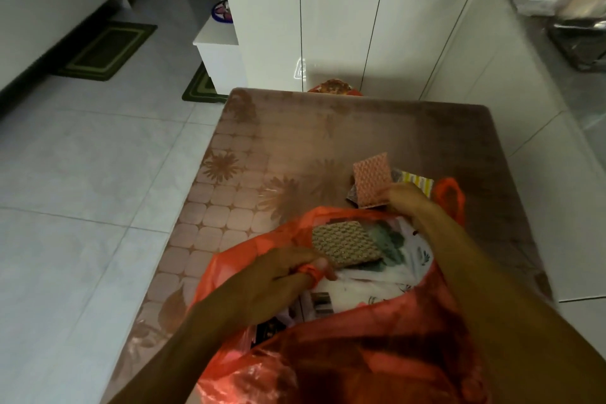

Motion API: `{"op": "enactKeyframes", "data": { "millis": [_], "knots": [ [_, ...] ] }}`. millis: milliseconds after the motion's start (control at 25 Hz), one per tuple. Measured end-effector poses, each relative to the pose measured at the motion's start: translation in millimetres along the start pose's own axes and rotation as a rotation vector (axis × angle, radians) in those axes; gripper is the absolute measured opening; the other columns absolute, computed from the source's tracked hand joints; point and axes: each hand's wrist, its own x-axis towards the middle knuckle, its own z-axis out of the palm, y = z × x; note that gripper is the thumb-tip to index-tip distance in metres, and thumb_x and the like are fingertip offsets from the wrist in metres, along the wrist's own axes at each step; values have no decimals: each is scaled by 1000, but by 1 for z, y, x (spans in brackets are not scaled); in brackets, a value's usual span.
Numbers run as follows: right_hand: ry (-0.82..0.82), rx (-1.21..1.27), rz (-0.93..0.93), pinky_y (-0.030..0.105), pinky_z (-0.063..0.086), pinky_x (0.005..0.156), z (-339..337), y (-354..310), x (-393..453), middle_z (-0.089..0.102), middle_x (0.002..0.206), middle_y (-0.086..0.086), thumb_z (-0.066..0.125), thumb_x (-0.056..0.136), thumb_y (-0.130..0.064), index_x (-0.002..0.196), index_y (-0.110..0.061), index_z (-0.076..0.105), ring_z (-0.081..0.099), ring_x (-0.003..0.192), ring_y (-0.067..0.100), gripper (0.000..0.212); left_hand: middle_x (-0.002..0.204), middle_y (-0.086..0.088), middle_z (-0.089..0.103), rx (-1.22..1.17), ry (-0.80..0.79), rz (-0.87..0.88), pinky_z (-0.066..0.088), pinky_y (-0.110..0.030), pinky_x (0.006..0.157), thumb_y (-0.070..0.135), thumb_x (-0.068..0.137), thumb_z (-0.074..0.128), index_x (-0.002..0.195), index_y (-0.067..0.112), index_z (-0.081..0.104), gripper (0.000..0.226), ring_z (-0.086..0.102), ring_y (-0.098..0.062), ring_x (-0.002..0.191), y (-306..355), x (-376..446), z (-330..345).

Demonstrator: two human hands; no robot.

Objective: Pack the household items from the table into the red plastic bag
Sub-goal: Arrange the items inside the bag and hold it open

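From the head view, the red bag [344,348] is lying open on the near part of the table [295,141]. The left hand [285,275] is pinching one bag handle [310,272], fingers closed on it. A tan sponge [344,246] is resting inside on white printed packets [377,279]. The right hand [405,198] is gripping a pink sponge [372,179] just beyond the bag's rim, beside a striped packet [418,182].

Far table [377,128] bare and passable; red bag [360,354] mouth open, half-filled, arms crossing it
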Motion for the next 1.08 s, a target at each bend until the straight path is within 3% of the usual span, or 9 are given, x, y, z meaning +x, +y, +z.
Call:
{"op": "enactKeyframes", "data": {
  "millis": [200, 280, 440, 640, 760, 840, 920, 1000, 1080],
  "knots": [
    [251, 562, -277, 18, 49, 80, -40, -32, -83, 70, 102, -5, 62, 86, -2, 88, -18, 73, 64, 95, 10, 20, 85, -8, 63, -103, 590, 11, 48, -20, 64, 38, 95, 38, 91, 13, 64, 36, 59, -16, 75, 13, -6, -12],
    [87, 561, -391, 20, 54, 71, -49, -33, -123, 72, 89, -4, 61, 82, 6, 77, -12, 72, 68, 82, 9, 21, 77, -16, 64, -274, 735, -74, 47, -25, 55, 25, 100, 37, 88, 8, 66, 35, 58, -22, 63, 24, -7, -22],
    [-408, -20, -578, 20, 51, 68, -32, -37, -163, 68, 82, -1, 60, 74, 11, 69, -19, 66, 65, 77, 12, 31, 82, -13, 70, -398, 766, -61, 43, -29, 46, 26, 101, 33, 91, 17, 68, 38, 59, -21, 62, 44, -25, -33],
    [-402, -350, -711, 33, 50, 78, -8, -33, -170, 60, 92, -13, 62, 72, -20, 86, -29, 60, 58, 86, 10, 17, 87, -2, 72, -345, 716, 35, 38, -13, 44, 26, 101, 34, 95, 14, 69, 38, 57, -2, 56, 74, -50, -26],
    [-514, -395, -698, 35, 53, 79, -13, -30, -200, 66, 89, -15, 60, 75, -18, 90, -25, 70, 62, 82, 2, 19, 79, -2, 69, -333, 691, 86, 39, -6, 50, 25, 100, 35, 96, 7, 69, 39, 56, 2, 56, 85, -74, -23],
    [-150, -341, -727, 38, 53, 79, -29, -31, -209, 69, 91, -7, 64, 78, -13, 91, -20, 70, 65, 83, 9, 16, 79, 0, 69, -287, 663, 106, 43, -11, 55, 30, 98, 35, 96, 10, 69, 40, 59, -2, 64, 86, -91, -20],
    [366, -477, -620, 43, 47, 94, -55, -33, -198, 62, 121, 4, 70, 76, -23, 115, -22, 61, 58, 109, 26, 40, 73, 5, 66, -271, 647, 105, 42, -13, 52, 30, 98, 35, 94, 12, 69, 39, 56, -2, 60, 87, -102, -16],
    [332, -692, -450, 48, 34, 108, -70, -32, -182, 40, 149, 8, 74, 75, -42, 142, -23, 37, 38, 133, 33, 79, 67, 12, 64, -284, 649, 108, 38, -8, 50, 23, 99, 34, 92, 11, 69, 38, 53, 2, 54, 92, -111, -6],
    [143, -812, -435, 47, 34, 109, -64, -29, -170, 34, 153, 9, 70, 79, -48, 149, -23, 26, 35, 137, 33, 86, 65, 12, 63, -278, 631, 126, 36, -9, 47, 19, 100, 35, 89, 9, 69, 38, 50, 0, 50, 98, -120, 2]
  ]
}}
